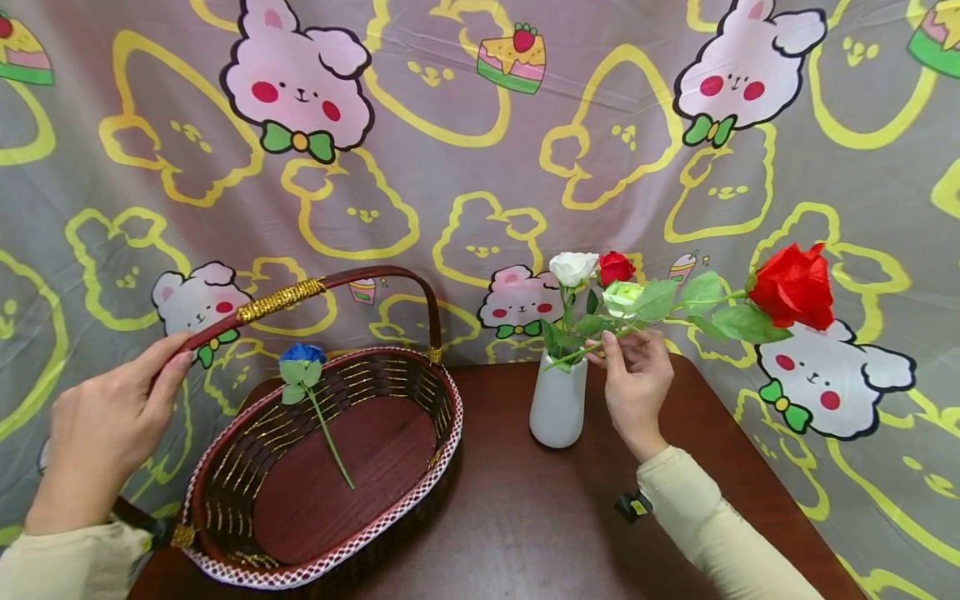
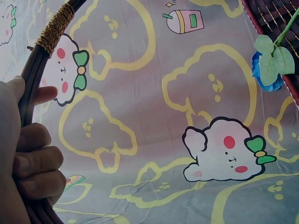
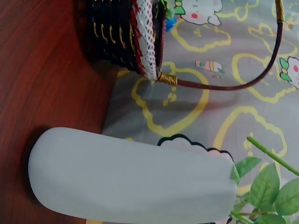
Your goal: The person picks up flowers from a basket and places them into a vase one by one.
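Observation:
My left hand grips the handle of a dark woven basket, its fingers curled round it in the left wrist view. Inside the basket leans a blue rose, its stem over the basket floor. My right hand pinches the green stem of a red rose, its bloom out to the right. That stem's bare end is just above the mouth of the white vase. A white rose, a smaller red rose and a pale green flower rise above the vase.
Basket and vase stand on a dark brown table, the basket on the left. Behind and around hangs a grey cloth with printed rabbits and yellow outlines. A small black device sits at my right sleeve.

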`<state>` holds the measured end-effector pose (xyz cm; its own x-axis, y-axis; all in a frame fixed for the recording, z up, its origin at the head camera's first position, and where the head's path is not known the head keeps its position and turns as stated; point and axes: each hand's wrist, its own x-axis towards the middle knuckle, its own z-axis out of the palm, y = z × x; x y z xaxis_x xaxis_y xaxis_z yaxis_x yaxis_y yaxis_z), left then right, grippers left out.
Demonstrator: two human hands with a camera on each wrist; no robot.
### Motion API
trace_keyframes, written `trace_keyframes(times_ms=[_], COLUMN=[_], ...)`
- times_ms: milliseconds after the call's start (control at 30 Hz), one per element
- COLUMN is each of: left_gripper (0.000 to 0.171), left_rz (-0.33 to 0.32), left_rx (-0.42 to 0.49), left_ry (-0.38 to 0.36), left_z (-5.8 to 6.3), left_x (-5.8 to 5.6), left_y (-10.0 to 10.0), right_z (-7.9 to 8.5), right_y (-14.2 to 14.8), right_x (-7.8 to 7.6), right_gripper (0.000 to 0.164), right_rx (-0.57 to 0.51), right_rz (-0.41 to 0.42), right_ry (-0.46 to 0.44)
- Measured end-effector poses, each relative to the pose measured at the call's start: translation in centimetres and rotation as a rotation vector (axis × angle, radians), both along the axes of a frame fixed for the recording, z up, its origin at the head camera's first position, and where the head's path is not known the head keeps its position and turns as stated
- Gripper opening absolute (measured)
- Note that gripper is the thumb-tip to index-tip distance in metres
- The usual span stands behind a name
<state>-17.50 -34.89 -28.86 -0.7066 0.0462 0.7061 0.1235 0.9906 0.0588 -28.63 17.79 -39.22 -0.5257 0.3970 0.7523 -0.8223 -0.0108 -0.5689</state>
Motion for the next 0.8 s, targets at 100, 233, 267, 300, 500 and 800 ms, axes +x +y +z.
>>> trace_keyframes(times_ms=[100,233,267,300,500,800], left_gripper=[0.034,0.035,0.035,0.035,0.037,0.033], left_rz=[0.008,0.012,0.011,0.011,0.011,0.006], left_rx=[0.006,0.009,0.008,0.008,0.009,0.005], left_ry=[-0.017,-0.024,-0.022,-0.021,-0.021,-0.009], left_z=[0.0,0.0,0.0,0.1,0.1,0.0], left_x=[0.0,0.0,0.0,0.0,0.0,0.0], left_y=[0.0,0.1,0.1,0.1,0.1,0.0], right_z=[0.1,0.2,0.3,0.3,0.1,-0.8], right_y=[0.4,0.7,0.8,0.8,1.2,1.4], right_x=[-0.2,-0.4,-0.4,-0.4,-0.7,-1.0], right_gripper=[0.025,0.027,0.027,0.027,0.029,0.023], right_rx=[-0.032,-0.063,-0.062,-0.068,-0.057,0.006], right_rz=[-0.011,-0.030,-0.045,-0.054,-0.112,-0.182], right_ry=[0.024,0.037,0.038,0.040,0.042,0.025])
